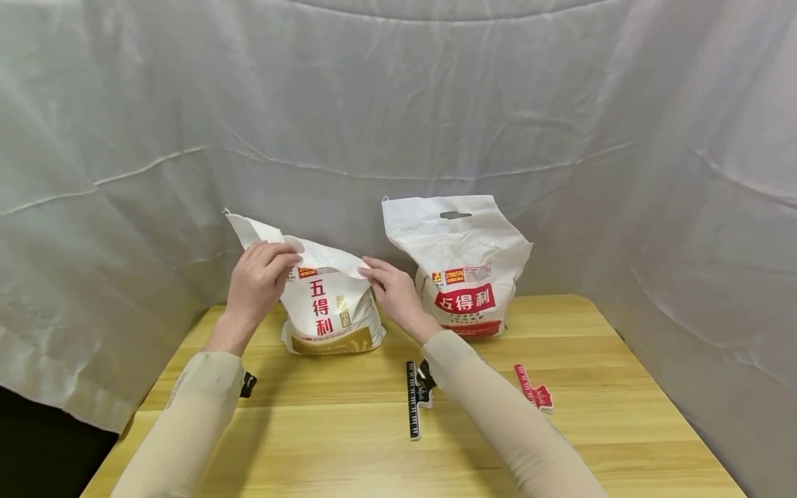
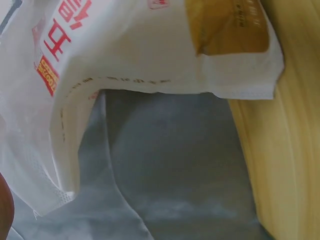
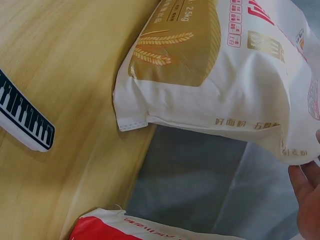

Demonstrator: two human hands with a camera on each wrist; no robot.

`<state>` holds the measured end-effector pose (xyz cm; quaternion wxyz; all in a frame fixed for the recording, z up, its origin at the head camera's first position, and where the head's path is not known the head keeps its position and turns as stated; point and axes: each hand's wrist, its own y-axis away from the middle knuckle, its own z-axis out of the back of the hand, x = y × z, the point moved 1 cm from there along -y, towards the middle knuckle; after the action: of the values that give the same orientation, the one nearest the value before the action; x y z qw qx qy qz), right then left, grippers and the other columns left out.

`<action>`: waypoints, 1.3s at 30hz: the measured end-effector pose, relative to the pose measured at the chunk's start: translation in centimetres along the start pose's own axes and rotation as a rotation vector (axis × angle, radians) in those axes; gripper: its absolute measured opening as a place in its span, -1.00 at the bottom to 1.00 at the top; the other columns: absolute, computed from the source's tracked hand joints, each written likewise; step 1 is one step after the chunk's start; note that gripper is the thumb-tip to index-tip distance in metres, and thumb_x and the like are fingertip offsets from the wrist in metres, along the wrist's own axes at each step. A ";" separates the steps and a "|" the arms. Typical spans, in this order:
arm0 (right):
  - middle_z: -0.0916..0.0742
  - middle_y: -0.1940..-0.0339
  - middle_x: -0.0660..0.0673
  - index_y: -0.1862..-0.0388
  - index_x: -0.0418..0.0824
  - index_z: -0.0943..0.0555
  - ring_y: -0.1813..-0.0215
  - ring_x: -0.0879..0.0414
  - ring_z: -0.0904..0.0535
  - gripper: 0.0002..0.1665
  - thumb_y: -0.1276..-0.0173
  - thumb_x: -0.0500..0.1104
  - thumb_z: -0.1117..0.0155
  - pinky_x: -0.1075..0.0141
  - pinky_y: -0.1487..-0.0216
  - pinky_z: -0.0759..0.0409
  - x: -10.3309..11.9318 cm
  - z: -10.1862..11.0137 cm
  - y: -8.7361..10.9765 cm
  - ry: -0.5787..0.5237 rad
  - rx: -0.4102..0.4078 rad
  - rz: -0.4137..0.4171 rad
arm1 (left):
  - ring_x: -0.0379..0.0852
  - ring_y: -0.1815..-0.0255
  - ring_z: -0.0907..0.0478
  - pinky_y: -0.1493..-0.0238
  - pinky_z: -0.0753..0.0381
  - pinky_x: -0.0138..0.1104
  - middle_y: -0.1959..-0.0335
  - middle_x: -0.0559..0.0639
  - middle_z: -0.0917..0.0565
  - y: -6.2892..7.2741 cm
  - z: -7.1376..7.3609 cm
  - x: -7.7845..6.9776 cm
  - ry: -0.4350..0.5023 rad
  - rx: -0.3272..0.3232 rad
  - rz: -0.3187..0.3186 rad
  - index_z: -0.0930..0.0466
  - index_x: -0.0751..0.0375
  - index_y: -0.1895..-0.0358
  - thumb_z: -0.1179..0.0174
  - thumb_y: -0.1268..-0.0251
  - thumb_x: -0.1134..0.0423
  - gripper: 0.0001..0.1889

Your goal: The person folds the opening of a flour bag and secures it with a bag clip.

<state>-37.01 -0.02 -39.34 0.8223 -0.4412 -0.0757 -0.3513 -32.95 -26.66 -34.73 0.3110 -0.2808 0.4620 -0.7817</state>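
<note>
White bag [image 1: 335, 304], red-lettered and gold-panelled, top slanting, is pinched by left grip [image 1: 257, 278] and right grip [image 1: 397, 292].

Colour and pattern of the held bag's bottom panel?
The panel is gold with paler wheat ears; best in the right wrist view.

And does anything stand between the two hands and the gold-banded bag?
Nothing visible does: left hand and right hand both hold the gold-banded bag near its top. The red-banded bag stands aside.
</note>
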 end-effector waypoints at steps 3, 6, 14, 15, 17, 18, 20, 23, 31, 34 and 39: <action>-0.66 -0.37 -0.19 -0.15 -0.23 -0.75 -0.37 -0.09 -0.60 -0.69 -0.49 -0.34 -0.30 0.14 -0.37 -0.55 -0.1 -0.2 0.1 -0.002 0.018 -0.003 | 0.29 0.12 -0.66 -0.08 -0.59 0.11 0.13 0.27 -0.76 0.5 0.2 0.1 -0.005 0.012 0.000 -0.73 0.39 0.19 -0.35 -0.24 0.59 -0.88; -0.64 -0.40 -0.18 -0.18 -0.20 -0.74 -0.38 -0.07 -0.59 -0.67 -0.49 -0.32 -0.31 0.15 -0.39 -0.54 -0.2 -0.4 0.2 0.001 0.036 -0.019 | 0.29 0.09 -0.65 -0.10 -0.58 0.11 0.11 0.26 -0.75 1.0 0.2 0.2 -0.015 0.026 0.004 -0.73 0.38 0.18 -0.38 -0.21 0.59 -0.84; -0.63 -0.41 -0.19 -0.21 -0.19 -0.72 -0.39 -0.09 -0.58 -0.63 -0.44 -0.29 -0.39 0.13 -0.36 -0.57 0.0 -0.4 0.3 0.014 0.060 -0.048 | 0.27 0.00 -0.63 -0.16 -0.52 0.12 -0.02 0.21 -0.73 0.3 0.1 -0.1 -0.053 0.071 -0.005 -0.72 0.31 0.07 -0.38 -0.31 0.14 -0.70; -0.63 -0.40 -0.19 -0.21 -0.19 -0.73 -0.38 -0.10 -0.59 -0.63 -0.44 -0.29 -0.39 0.13 -0.36 -0.57 0.1 -0.4 0.4 0.016 0.057 -0.045 | 0.27 0.00 -0.62 -0.16 -0.51 0.12 -0.03 0.21 -0.72 0.0 0.1 -0.2 -0.058 0.070 -0.005 -0.72 0.31 0.07 -0.35 -0.33 0.10 -0.68; -0.65 -0.39 -0.18 -0.20 -0.20 -0.73 -0.36 -0.09 -0.61 -0.63 -0.44 -0.28 -0.40 0.13 -0.33 -0.60 0.0 -0.4 0.4 0.023 0.049 -0.041 | 0.28 0.00 -0.62 -0.14 -0.51 0.13 -0.03 0.22 -0.72 -0.6 0.0 -0.5 -0.068 0.065 -0.003 -0.72 0.30 0.08 -0.28 -0.37 0.07 -0.67; -0.66 -0.38 -0.17 -0.20 -0.20 -0.73 -0.36 -0.08 -0.61 -0.64 -0.44 -0.28 -0.40 0.13 -0.32 -0.61 0.0 -0.4 0.5 0.024 0.044 -0.039 | 0.28 0.00 -0.62 -0.15 -0.50 0.13 -0.03 0.22 -0.72 -1.0 0.0 -0.6 -0.070 0.062 0.001 -0.72 0.30 0.08 -0.26 -0.39 0.08 -0.68; -0.67 -0.37 -0.15 -0.19 -0.20 -0.74 -0.35 -0.07 -0.62 -0.64 -0.43 -0.27 -0.41 0.14 -0.31 -0.61 -0.1 -0.5 0.5 0.031 0.037 -0.040 | 0.27 -0.02 -0.61 -0.18 -0.49 0.12 -0.03 0.22 -0.73 -1.7 -0.1 -0.8 -0.068 0.077 0.012 -0.72 0.30 0.06 -0.26 -0.40 0.13 -0.72; -0.67 -0.36 -0.13 -0.19 -0.20 -0.74 -0.35 -0.06 -0.62 -0.64 -0.44 -0.27 -0.41 0.14 -0.33 -0.59 -0.1 -0.6 0.4 0.034 0.033 -0.042 | 0.24 -0.09 -0.61 -0.27 -0.47 0.11 -0.05 0.18 -0.74 -2.6 -0.3 -0.9 -0.077 0.123 0.029 -0.73 0.28 0.00 -0.30 -0.40 0.18 -0.74; -0.69 -0.34 -0.10 -0.20 -0.20 -0.73 -0.34 -0.02 -0.63 -0.66 -0.47 -0.25 -0.36 0.18 -0.37 -0.56 -0.1 -0.8 0.3 0.006 0.029 -0.079 | 0.16 -0.22 -0.60 -0.40 -0.40 0.13 -0.14 0.10 -0.75 -3.7 -1.2 -0.7 -0.174 0.299 0.078 -0.73 0.18 -0.14 -0.34 -0.41 0.16 -0.68; -0.72 -0.30 -0.10 -0.18 -0.21 -0.73 -0.27 0.00 -0.68 -0.67 -0.48 -0.26 -0.36 0.20 -0.33 -0.60 -0.2 -0.9 0.2 -0.013 0.007 -0.083 | 0.16 -0.19 -0.61 -0.39 -0.40 0.14 -0.11 0.10 -0.75 -3.5 -1.4 -0.6 -0.182 0.322 0.103 -0.73 0.17 -0.13 -0.36 -0.41 0.18 -0.70; -0.76 -0.20 -0.13 -0.13 -0.23 -0.73 -0.09 0.02 -0.76 -0.71 -0.46 -0.29 -0.37 0.22 -0.15 -0.69 -0.3 -0.9 -0.2 -0.052 -0.034 -0.095 | 0.20 -0.11 -0.62 -0.33 -0.44 0.15 -0.04 0.12 -0.76 -3.1 -1.8 -0.5 -0.152 0.284 0.126 -0.75 0.18 -0.05 -0.39 -0.38 0.24 -0.75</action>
<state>-37.49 -0.65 -39.90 0.7948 -0.4601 -0.1118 -0.3797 -34.65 -24.16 -32.74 0.4297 -0.2628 0.3388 -0.7947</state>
